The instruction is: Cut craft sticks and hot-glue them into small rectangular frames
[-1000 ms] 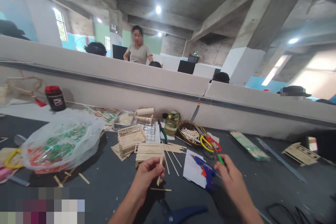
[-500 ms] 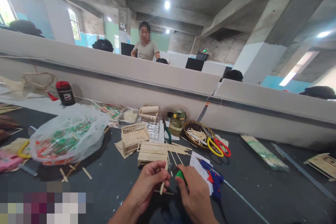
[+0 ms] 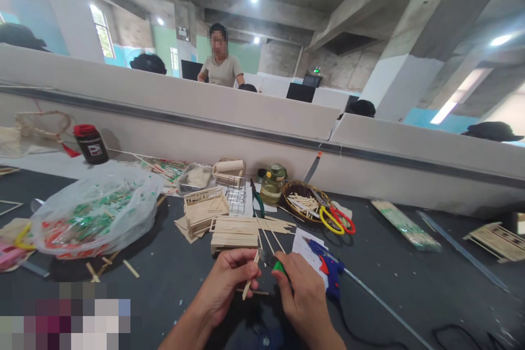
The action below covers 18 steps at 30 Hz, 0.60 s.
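Wooden stick (image 3: 246, 290) is tilting at lower centre of the frame, above the table (image 3: 410, 284), pinched in the left hand (image 3: 227, 279). The right hand (image 3: 303, 298) is gripping a green-handled cutter (image 3: 273, 262) at its upper end. Squaring the blades to a steady stick is probably what matters here.

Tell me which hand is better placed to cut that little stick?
Probably the right. The right hand grips the green-handled cutter, its tip beside the wooden stick. The left hand is full, pinching that stick at a slant.
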### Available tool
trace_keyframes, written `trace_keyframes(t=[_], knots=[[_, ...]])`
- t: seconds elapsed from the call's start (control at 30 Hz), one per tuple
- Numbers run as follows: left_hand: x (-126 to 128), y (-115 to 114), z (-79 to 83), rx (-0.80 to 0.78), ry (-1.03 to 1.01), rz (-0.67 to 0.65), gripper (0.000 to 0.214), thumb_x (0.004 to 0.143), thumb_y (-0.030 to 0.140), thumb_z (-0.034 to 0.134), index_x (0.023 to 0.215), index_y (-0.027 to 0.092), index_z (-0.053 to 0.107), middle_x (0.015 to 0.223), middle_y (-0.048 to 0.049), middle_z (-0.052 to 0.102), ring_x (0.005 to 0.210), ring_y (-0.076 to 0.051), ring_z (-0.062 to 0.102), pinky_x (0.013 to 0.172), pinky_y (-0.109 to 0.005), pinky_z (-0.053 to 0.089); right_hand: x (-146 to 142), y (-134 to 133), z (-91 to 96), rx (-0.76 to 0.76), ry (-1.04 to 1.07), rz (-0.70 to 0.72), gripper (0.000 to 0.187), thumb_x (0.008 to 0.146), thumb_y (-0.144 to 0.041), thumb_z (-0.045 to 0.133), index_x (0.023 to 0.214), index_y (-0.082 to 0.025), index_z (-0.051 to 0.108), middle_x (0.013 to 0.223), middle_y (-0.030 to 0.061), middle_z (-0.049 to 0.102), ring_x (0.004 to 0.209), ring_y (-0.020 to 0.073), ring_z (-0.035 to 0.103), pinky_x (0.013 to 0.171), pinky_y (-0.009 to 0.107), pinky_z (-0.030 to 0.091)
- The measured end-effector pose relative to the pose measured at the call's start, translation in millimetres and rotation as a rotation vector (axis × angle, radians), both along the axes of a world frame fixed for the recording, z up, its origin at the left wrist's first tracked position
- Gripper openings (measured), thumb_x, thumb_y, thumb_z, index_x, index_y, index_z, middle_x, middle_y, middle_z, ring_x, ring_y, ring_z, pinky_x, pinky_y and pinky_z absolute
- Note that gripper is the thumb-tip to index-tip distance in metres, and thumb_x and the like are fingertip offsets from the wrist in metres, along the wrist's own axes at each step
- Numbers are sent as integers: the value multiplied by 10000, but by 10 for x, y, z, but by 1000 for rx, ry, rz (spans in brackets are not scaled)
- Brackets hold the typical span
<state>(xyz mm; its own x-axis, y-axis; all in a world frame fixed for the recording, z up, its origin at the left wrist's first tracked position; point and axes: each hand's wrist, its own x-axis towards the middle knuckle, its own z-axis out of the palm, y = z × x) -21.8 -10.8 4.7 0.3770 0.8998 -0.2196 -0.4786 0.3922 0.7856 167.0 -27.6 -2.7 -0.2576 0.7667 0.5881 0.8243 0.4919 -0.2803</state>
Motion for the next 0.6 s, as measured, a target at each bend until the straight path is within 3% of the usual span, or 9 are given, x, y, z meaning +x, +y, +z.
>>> trace_keyframes(t=[0.1, 0.2, 0.47, 0.6], knots=[[12, -51, 58, -3, -55, -34, 349, 608, 303, 841, 877, 120, 715, 621, -31, 640, 474, -91, 568, 427, -169, 443, 233, 81, -19, 62, -74, -241, 249, 929, -345, 477, 1069, -193, 616, 824, 68, 623, 766, 215, 575, 676, 317, 430], [26, -78, 84, -20, -83, -41, 351, 614, 295, 841, 890, 121, 711, 631, -33, 646, 489, -96, 583, 439, -172, 458, 383, 83, 3, 91, 20, -302, 278, 929, -364, 481, 1102, -177, 594, 928, 88, 638, 865, 229, 587, 757, 343, 438], [12, -24, -3, -35, -103, -6, 367, 631, 281, 832, 937, 120, 708, 645, -32, 649, 492, -92, 586, 416, -159, 450, 38, -84, 91, 18, 131, 34, 204, 917, -295, 506, 1087, -208, 576, 812, 49, 604, 752, 202, 574, 662, 312, 435], [16, -23, -17, -34, -103, -14, 314, 633, 271, 828, 886, 129, 710, 640, -31, 654, 487, -93, 587, 422, -163, 457, -19, -97, 98, -3, 127, 89, 200, 912, -296, 506, 1074, -210, 586, 783, 41, 589, 714, 195, 561, 608, 300, 419]])
